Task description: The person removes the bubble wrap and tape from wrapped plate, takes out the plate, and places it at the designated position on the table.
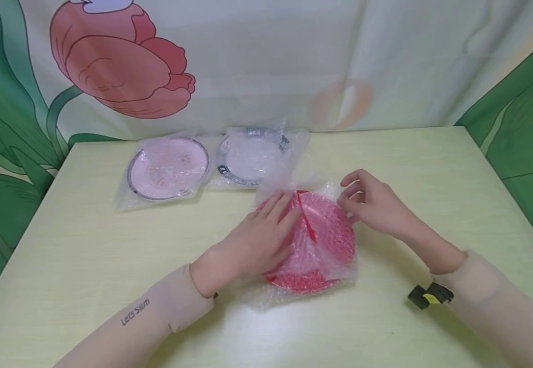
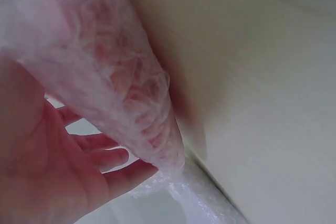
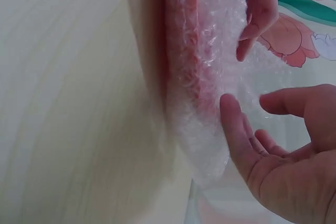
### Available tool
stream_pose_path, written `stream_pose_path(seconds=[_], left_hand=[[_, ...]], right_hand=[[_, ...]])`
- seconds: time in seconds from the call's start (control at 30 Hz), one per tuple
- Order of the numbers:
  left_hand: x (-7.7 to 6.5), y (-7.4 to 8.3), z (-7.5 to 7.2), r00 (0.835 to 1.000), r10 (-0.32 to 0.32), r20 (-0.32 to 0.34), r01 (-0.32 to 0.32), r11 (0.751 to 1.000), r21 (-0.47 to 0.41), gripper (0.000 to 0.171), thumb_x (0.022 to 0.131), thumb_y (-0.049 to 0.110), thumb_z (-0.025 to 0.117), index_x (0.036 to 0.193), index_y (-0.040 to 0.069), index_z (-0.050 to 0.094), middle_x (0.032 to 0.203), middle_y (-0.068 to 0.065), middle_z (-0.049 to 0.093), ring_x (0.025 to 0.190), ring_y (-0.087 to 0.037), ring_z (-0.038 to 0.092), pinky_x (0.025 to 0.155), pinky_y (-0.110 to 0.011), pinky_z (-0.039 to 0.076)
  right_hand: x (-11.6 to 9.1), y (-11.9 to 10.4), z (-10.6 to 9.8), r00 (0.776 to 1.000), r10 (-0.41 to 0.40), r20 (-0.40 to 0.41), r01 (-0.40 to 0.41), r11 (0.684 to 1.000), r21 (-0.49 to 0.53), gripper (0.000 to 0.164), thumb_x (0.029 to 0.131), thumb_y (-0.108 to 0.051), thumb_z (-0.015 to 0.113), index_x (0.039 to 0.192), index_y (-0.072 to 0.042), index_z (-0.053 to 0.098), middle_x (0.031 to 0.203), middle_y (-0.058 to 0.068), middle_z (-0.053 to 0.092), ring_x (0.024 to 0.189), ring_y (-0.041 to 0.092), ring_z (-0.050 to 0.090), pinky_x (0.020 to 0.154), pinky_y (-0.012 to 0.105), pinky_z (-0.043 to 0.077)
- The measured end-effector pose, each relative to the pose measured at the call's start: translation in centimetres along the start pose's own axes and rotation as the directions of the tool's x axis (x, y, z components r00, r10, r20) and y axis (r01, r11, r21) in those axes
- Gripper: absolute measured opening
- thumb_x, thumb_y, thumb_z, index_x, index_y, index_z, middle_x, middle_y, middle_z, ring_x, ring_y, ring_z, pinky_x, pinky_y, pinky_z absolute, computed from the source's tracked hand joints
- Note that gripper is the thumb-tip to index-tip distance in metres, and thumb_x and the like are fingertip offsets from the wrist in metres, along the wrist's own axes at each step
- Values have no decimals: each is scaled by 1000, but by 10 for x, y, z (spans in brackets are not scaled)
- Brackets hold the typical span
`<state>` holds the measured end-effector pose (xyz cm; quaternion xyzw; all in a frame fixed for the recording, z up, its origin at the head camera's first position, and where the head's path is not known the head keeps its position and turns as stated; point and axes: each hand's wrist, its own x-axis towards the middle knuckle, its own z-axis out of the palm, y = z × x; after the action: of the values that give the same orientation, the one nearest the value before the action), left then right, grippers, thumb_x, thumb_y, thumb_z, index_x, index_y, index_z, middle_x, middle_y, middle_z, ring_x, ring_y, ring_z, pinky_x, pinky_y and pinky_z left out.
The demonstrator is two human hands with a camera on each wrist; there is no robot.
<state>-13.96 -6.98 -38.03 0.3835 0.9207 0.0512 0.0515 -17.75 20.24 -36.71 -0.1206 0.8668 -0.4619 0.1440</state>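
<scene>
A red round plate (image 1: 335, 225) in bubble wrap (image 1: 259, 299) lies at the middle of the table. Across its left part rests my left hand (image 1: 257, 240), palm down with the fingers stretched over the wrap. At the plate's right rim is my right hand (image 1: 372, 204), its fingers loosely bent and the thumb close to the wrap's edge. In the right wrist view, this hand's thumb (image 3: 234, 124) and forefinger stand apart with nothing pinched between them. The left wrist view has the fingers (image 2: 131, 177) along the wrapped side of the plate.
Behind on the left lies a wrapped white plate with a dark rim (image 1: 169, 168). A second wrapped plate, with a dark patterned border (image 1: 236, 179), lies beside it near the table's back edge. A flower-printed curtain (image 1: 257, 66) hangs behind the table (image 1: 87, 286).
</scene>
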Motion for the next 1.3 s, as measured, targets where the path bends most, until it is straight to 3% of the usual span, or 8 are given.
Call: stream_pose_path(seconds=[0.1, 0.23, 0.47, 0.8, 1.07, 1.3], left_hand=[[0, -1, -1, 1000, -21, 18, 21, 1000, -8, 70, 104, 33, 58, 160, 2, 29, 167, -25, 10, 154, -40, 6, 121, -51, 19], [0, -2, -2, 999, -30, 27, 30, 1000, -7, 70, 104, 37, 57, 160, 3, 30, 168, -22, 8, 155, -38, 4, 119, -53, 25], [0, -6, -3, 997, -73, 25, 73, 997, 17, 70, 104, 46, 57, 157, 7, 35, 169, -18, 11, 155, -35, 5, 117, -56, 31], [-1, -14, -5, 994, -108, -1, 108, 993, 36, 56, 108, 41, 48, 156, 13, 41, 168, -17, 17, 155, -36, 12, 115, -60, 32], [1, -25, -6, 993, -119, 1, 119, 993, 11, 57, 105, 40, 57, 154, 14, 46, 166, -17, 22, 154, -36, 13, 117, -59, 28], [2, -33, -4, 994, -107, 17, 109, 991, -83, 57, 106, 40, 54, 153, 9, 47, 165, -25, 21, 154, -38, 13, 121, -52, 23]], right_hand=[[-6, -1, 1, 996, -81, 35, 85, 988, -130, 26, 96, -5, 68, 120, 1, 60, 106, 11, 67, 96, 26, 66, 78, 38, 59], [-16, -4, 5, 978, -160, 130, 189, 948, -255, 18, 91, -3, 74, 109, -5, 71, 100, 3, 69, 95, 23, 63, 82, 40, 57], [-25, -7, 17, 945, -200, 260, 295, 863, -409, 25, 91, -12, 78, 114, -7, 73, 104, 0, 67, 97, 20, 59, 85, 39, 54], [-34, -6, 21, 918, -199, 343, 354, 802, -481, 38, 95, -21, 75, 130, -9, 68, 127, 6, 62, 117, 25, 56, 96, 43, 54], [-37, -5, 21, 903, -208, 377, 383, 786, -485, 45, 95, -25, 75, 135, -9, 66, 131, 5, 59, 119, 24, 55, 98, 43, 53], [-41, -4, 23, 891, -226, 393, 409, 774, -483, 45, 96, -30, 74, 135, -10, 65, 132, 4, 58, 119, 22, 55, 99, 43, 53]])
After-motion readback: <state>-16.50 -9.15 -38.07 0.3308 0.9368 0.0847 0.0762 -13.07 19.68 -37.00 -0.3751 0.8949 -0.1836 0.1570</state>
